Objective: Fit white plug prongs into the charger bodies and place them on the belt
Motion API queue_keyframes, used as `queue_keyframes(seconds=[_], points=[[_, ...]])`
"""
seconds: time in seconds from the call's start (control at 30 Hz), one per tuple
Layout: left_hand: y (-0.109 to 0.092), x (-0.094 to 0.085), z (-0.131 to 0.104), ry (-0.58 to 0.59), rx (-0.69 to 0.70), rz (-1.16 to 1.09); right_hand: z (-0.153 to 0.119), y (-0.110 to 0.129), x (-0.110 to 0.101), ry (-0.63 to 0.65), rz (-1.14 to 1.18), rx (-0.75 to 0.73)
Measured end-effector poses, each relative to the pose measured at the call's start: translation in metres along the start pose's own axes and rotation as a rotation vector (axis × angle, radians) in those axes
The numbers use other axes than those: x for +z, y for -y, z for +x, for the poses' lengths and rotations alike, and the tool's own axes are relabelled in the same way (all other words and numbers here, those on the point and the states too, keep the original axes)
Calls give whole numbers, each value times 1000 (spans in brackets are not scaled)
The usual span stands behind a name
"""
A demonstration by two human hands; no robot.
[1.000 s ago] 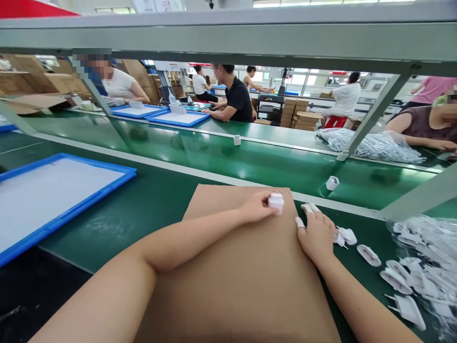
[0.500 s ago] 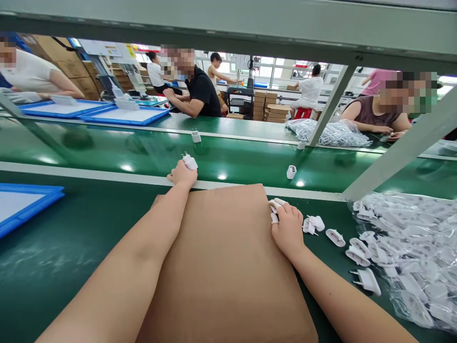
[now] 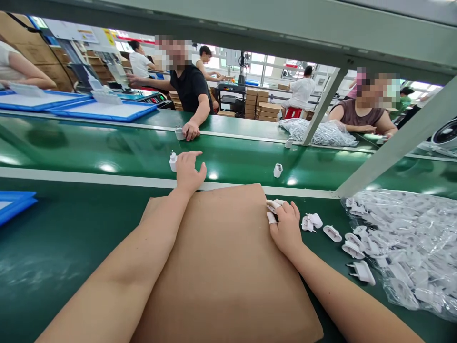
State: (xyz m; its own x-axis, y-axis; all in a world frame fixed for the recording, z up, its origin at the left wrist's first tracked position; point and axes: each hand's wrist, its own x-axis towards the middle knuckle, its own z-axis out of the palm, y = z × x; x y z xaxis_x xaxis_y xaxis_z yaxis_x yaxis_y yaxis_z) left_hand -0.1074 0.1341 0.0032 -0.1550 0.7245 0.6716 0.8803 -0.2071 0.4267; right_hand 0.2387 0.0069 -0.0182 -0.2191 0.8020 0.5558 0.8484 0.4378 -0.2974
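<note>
Two hands are being held apart: the left hand (image 3: 189,172) over the green belt (image 3: 235,164), the right hand (image 3: 286,227) at the brown cardboard's (image 3: 228,267) edge.
Just beside the left hand, a white charger (image 3: 173,161) is being supported upright by the belt, prongs up; thumb and forefinger are being spread wide with nothing between them, though contact along the hand's side cannot be told. White fingertip covers (image 3: 270,217) are being worn on the bent right fingers, probably for clean handling; whether anything is being gripped cannot be told. Loose plug pieces (image 3: 332,233) are being placed nearby, presumably within easy reach.
</note>
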Motion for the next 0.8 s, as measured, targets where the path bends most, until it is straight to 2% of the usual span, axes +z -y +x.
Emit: queue_keyframes(seconds=[0.17, 0.3, 0.47, 0.63, 0.8], points=[[3, 3, -2, 158, -63, -36, 1, -3, 0, 68, -22, 54], [11, 5, -4, 210, -91, -58, 1, 0, -4, 38, 50, 58], [18, 11, -5, 293, -57, -35, -1, 7, -6, -26, 87, 1], [18, 14, -6, 380, -52, 49, -1, 7, -4, 103, 101, -44], [14, 17, -10, 387, -19, 105, 2, 5, -2, 150, 112, -16]])
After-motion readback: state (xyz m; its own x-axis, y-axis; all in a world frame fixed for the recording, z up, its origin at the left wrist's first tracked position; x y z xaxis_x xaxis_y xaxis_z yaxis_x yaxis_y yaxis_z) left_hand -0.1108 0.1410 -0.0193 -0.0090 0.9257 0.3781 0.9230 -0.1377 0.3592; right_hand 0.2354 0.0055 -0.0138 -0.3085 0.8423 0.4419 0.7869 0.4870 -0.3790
